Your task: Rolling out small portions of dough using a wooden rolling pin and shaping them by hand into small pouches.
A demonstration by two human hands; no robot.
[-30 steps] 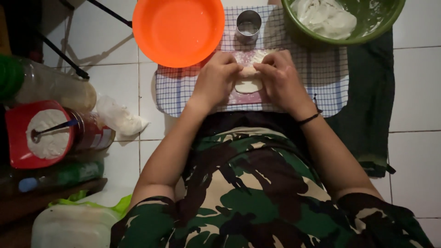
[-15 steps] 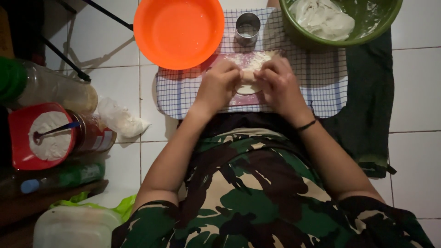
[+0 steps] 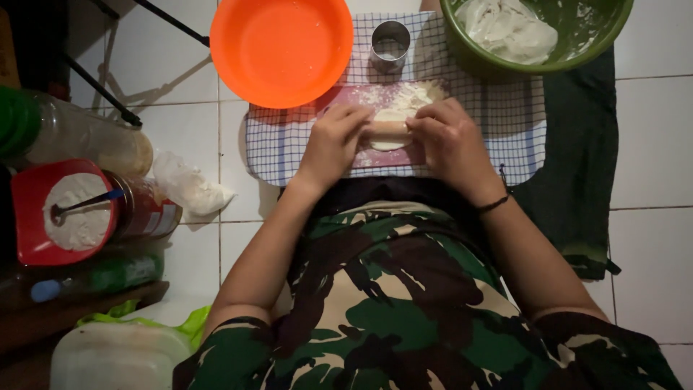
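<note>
Lying between the two hands, a small pale piece of dough [image 3: 390, 132] rests on a pink board [image 3: 375, 160] dusted with flour, its ends tucked under the fingertips on either side. The left hand [image 3: 333, 141] comes at it from the left with its fingers [image 3: 352, 115] curled together and pressed on the dough's left end; the right hand [image 3: 449, 137] mirrors it, fingers [image 3: 427, 118] bent and closed on the right end, so the dough is pinched between both hands. More flour and a flatter bit of dough [image 3: 415, 95] lie on the board just beyond the fingers.

Under the board a blue-and-white checked cloth [image 3: 514, 119] spreads on the tiled floor [image 3: 650, 144]. Beyond the fingers, on the cloth, stands a small round metal cutter [image 3: 390, 45]; beyond the left hand sits an orange plastic bowl [image 3: 281, 47], and beyond the right hand a green bowl [image 3: 577, 43] holding a lump of white dough [image 3: 505, 29]. A dark band [image 3: 494, 205] circles the right wrist. Well to the left of the left hand lies a crumpled white bag [image 3: 189, 186], and farther still a red scoop of flour [image 3: 65, 213] with a spoon in it.
</note>
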